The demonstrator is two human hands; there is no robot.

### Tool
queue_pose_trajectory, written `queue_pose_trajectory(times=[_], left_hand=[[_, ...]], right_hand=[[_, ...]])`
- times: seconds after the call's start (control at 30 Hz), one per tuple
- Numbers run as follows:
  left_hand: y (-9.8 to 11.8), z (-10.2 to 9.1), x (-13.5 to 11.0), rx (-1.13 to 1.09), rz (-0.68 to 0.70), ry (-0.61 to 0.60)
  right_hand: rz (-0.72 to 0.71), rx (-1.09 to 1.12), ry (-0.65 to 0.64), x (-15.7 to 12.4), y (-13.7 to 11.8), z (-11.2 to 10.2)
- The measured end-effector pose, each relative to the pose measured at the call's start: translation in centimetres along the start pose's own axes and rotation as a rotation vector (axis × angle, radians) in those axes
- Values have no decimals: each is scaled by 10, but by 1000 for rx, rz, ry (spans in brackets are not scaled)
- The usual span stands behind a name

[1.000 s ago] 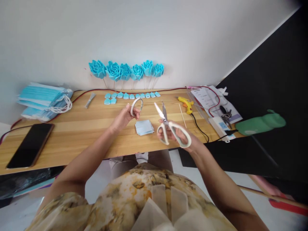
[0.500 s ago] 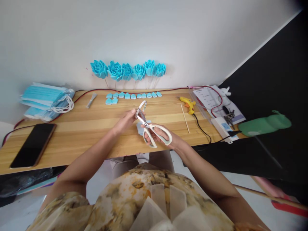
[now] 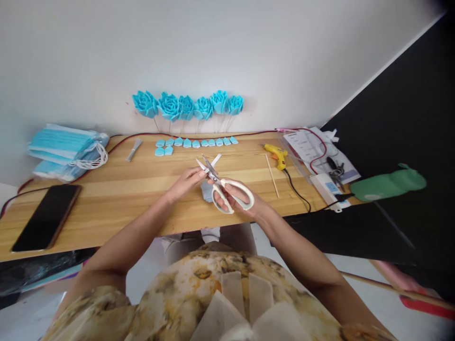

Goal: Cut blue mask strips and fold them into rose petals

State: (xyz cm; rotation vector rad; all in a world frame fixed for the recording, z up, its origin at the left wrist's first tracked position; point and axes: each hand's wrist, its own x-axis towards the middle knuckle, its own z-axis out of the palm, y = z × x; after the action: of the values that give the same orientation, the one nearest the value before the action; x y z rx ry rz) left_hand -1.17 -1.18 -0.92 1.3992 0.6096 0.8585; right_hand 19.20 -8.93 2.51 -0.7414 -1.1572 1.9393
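Note:
White-handled scissors are gripped in my right hand, whose fingers pass through the handle loops. Their blades are spread apart and point away from me. A narrow white strip runs by the blades; my left hand pinches its near end between thumb and fingers. Whether the blades touch the strip is unclear. Beneath the scissors, pale blue cut pieces lie on the wooden table, partly hidden by my right hand. Several small folded blue petals sit in rows farther back.
Several blue flowers on sticks lean at the wall. At left are face masks, a phone and a bundle of thin strips. At right are a yellow glue gun, a stick, a power strip and a green bottle.
The white strip was curled in a loop above my left hand; now it is a short straight piece by the blades. The blades have opened wider, and my left hand has come slightly nearer to me.

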Motion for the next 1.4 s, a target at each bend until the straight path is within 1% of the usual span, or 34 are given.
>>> queue_pose_trajectory(times=[0.07,0.2,0.4,0.47,0.67,0.83,0.9,1.03,1.1,1.2,1.27,1.33,1.4], left_hand=[[0,0,0,32,33,-6],[2,1,-2,11,30,3],[11,6,-3,-215,64,-7],[13,7,-3,-255,64,-15],[15,6,-4,-309,59,-71],[17,4,-5,-293,74,-111],[16,3,-5,-253,63,-87],[15,2,-5,-107,19,44],[14,2,-3,-53,-1,81],[14,1,1,-28,9,126],[13,0,3,-61,44,146],[12,-1,4,-120,61,138],[10,-3,5,-150,48,141]], right_hand=[[-4,26,6,-1,-1,0],[-2,76,31,-1,-5,2],[23,123,29,1,-7,8],[24,135,19,1,-7,9],[56,159,23,3,-7,11],[71,189,37,2,-6,10],[58,187,30,1,-6,10],[6,126,20,-3,-6,15],[1,63,-16,-5,-3,20],[70,-42,-188,-10,3,26],[99,-71,-281,-13,6,27],[80,-64,-307,-17,8,22],[31,-44,-289,-22,8,13]])
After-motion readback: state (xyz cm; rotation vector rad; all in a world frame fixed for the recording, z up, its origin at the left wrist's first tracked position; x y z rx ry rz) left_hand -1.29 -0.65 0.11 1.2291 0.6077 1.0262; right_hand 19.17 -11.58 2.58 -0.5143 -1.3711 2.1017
